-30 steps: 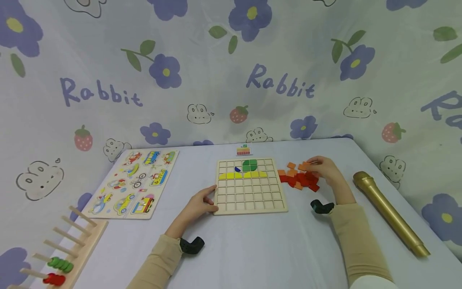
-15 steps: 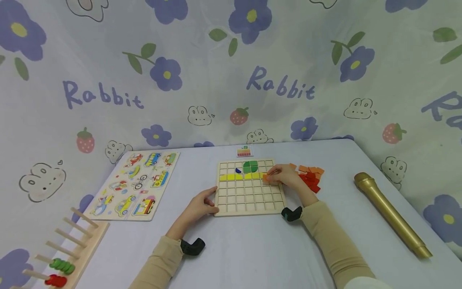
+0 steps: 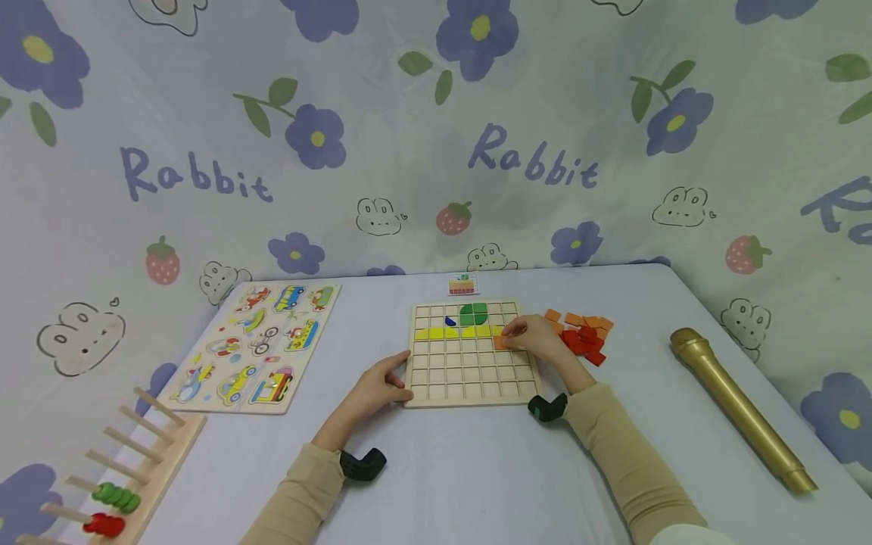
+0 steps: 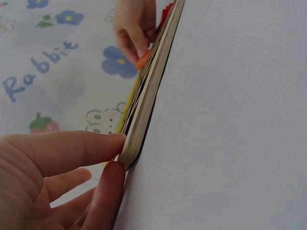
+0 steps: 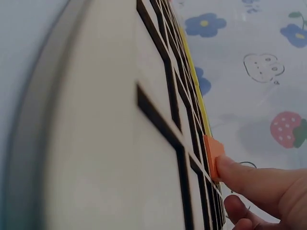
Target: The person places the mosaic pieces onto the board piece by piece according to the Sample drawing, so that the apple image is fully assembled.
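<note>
A flat, pale wooden grid board [image 3: 470,356], cut into small square cells, lies on the smooth lavender counter [image 3: 477,469]. The left hand [image 3: 377,386] grips its near left corner, thumb and fingers pinching the thin edge. The right hand [image 3: 538,338] pinches one small square orange tile [image 3: 502,342] and holds it at a cell near the board's right side, just under the yellow row [image 3: 458,331]. That row of flat yellow squares runs across the board; above it sit a rounded green shape [image 3: 472,312] and one small blue piece [image 3: 449,321].

Just right of the board lies a loose heap of red and orange tiles [image 3: 584,333], too jumbled to count. Behind the board is one small pattern card [image 3: 462,284]. Well off to the right lies one long, glossy gold microphone [image 3: 739,405]. To the left lies one wooden vehicle puzzle [image 3: 255,344] with bright painted pieces, and at the near left corner a wooden peg rack [image 3: 132,462] carrying a green and a red stack of rings. A floral cloth printed "Rabbit" [image 3: 409,136] hangs behind.
</note>
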Action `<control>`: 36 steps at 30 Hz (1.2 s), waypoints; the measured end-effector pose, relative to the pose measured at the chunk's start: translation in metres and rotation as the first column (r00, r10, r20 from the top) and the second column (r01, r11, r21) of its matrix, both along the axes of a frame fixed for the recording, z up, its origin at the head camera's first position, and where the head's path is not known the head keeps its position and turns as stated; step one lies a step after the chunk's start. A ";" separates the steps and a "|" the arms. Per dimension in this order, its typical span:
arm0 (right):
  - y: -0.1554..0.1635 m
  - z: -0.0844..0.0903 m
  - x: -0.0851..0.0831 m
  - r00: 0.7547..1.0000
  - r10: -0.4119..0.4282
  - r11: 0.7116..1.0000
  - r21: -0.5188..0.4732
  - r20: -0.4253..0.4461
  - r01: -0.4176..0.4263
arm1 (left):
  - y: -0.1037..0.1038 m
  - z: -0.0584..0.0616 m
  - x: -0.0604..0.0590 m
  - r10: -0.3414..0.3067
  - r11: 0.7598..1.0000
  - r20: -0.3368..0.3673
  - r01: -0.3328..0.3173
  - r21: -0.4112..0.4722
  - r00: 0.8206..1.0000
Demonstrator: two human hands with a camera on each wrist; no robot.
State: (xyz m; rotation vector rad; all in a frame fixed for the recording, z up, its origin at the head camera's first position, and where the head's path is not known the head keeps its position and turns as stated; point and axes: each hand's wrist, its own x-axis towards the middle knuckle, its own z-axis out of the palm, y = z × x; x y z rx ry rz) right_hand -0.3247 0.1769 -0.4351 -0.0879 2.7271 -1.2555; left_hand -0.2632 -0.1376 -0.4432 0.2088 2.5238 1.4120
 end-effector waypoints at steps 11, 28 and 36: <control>0.021 0.012 -0.004 1.000 -0.012 0.994 -0.112 -0.004 0.012 | -0.004 -0.003 0.001 0.002 1.000 -0.017 -0.002 -0.016 1.000; 0.132 0.009 0.010 0.969 -0.234 0.964 -0.114 0.077 0.242 | -0.002 -0.001 0.002 0.009 1.000 -0.001 -0.009 -0.023 1.000; 0.129 0.011 0.008 0.972 -0.226 0.974 0.018 0.059 0.226 | 0.000 -0.002 0.000 -0.004 1.000 -0.010 0.004 -0.018 1.000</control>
